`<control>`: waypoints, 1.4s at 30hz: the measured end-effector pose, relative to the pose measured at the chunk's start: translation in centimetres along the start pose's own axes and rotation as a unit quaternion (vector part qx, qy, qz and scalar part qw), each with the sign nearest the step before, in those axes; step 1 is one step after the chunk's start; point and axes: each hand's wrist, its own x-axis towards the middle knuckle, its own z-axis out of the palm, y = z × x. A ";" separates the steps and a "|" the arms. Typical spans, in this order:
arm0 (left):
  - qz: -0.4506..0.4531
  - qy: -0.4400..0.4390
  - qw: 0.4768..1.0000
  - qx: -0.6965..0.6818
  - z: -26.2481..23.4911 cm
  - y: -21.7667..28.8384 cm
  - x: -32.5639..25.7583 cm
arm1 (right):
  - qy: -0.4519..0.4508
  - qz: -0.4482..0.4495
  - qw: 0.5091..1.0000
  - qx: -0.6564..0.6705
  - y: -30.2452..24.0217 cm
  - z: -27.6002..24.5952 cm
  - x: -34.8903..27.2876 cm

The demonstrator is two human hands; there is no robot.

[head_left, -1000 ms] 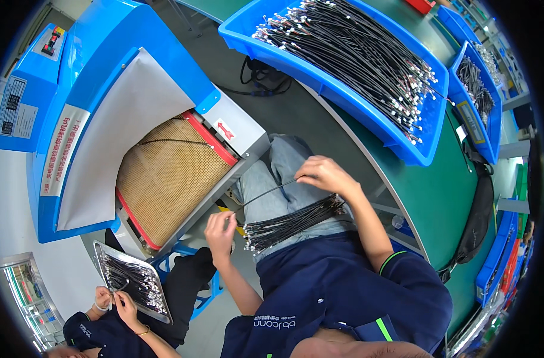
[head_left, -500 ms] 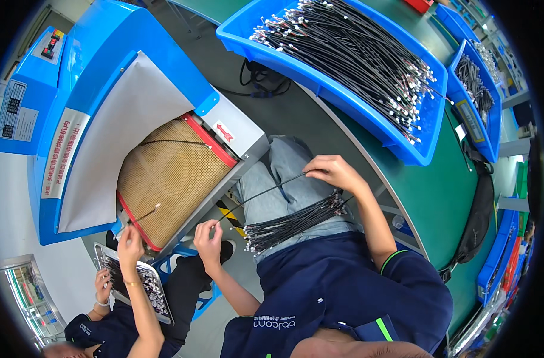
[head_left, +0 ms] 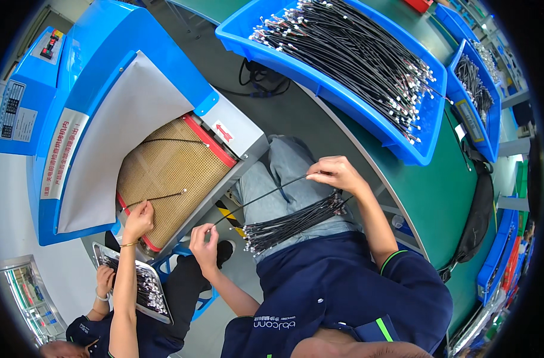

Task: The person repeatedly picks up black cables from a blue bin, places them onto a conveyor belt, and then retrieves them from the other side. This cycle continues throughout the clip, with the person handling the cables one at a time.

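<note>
Both hands are pinching one cable point(head_left: 263, 197), left hand point(head_left: 205, 243) low, right hand point(head_left: 336, 174) high, stretching it straight above the lap bundle point(head_left: 295, 222).

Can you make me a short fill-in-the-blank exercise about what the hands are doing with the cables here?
1. The left hand and right hand hold one thin black cable stretched ____ them.
2. A bundle of black cables rests on the person's ____.
3. The big tray full of cables on the green table is ____ in colour.
4. A co-worker's hand lays a cable on the machine's mesh ____.

Missing words: between; lap; blue; belt
</note>
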 end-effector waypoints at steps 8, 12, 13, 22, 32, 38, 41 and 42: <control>0.011 0.000 1.000 0.006 -0.7 0.1 0.1 | -0.049 -0.065 0.995 -0.059 -0.2 -0.5 0.3; 0.021 0.009 1.000 0.017 -1.0 -0.4 0.0 | -0.070 -0.098 0.988 -0.101 -0.6 -0.2 0.6; 0.022 0.011 1.000 0.019 -1.1 -0.3 0.1 | -0.073 -0.106 0.986 -0.107 -0.6 -0.1 0.7; 0.025 -0.001 0.999 0.046 -2.7 -2.9 4.1 | -0.055 -0.098 0.987 -0.117 -0.3 2.3 2.3; -0.028 -0.051 0.997 0.041 -5.7 -10.3 15.3 | 0.069 -0.109 0.990 -0.053 -0.6 10.9 8.7; 0.004 -0.082 0.994 0.072 -6.0 -14.5 19.9 | 0.074 -0.072 0.991 -0.088 0.3 15.3 11.5; 0.031 -0.076 0.993 0.080 -5.3 -16.6 21.2 | 0.088 -0.054 0.988 -0.113 0.6 16.6 12.5; 0.032 -0.073 0.994 0.079 -5.2 -17.3 21.5 | 0.085 -0.057 0.987 -0.127 0.7 16.9 12.7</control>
